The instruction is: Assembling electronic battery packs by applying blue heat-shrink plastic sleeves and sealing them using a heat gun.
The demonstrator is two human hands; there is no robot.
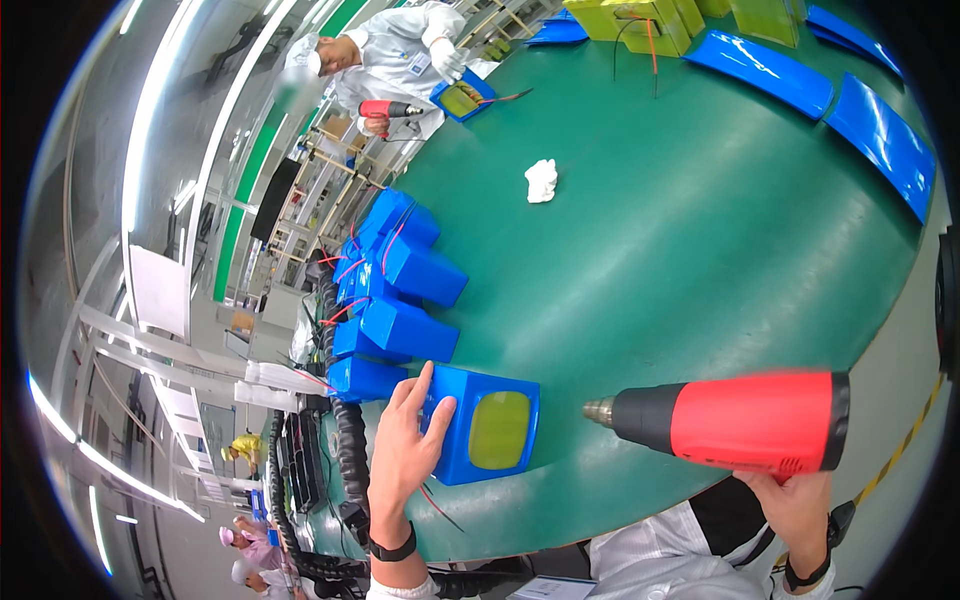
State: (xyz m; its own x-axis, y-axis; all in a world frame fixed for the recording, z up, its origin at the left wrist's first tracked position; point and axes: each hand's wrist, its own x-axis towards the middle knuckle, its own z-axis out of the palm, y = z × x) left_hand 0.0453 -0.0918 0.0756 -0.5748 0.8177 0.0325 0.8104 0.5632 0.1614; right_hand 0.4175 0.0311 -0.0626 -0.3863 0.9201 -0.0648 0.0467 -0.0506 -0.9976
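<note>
Green table fills a bright workshop, blue packs along its edge.

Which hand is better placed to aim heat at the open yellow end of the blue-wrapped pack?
Right. The right hand already grips the red heat gun, its nozzle pointing at the pack's yellow end across a small gap. The left hand rests flat on the pack, likely steadying it.

Green table with blue packs, white rag
</note>
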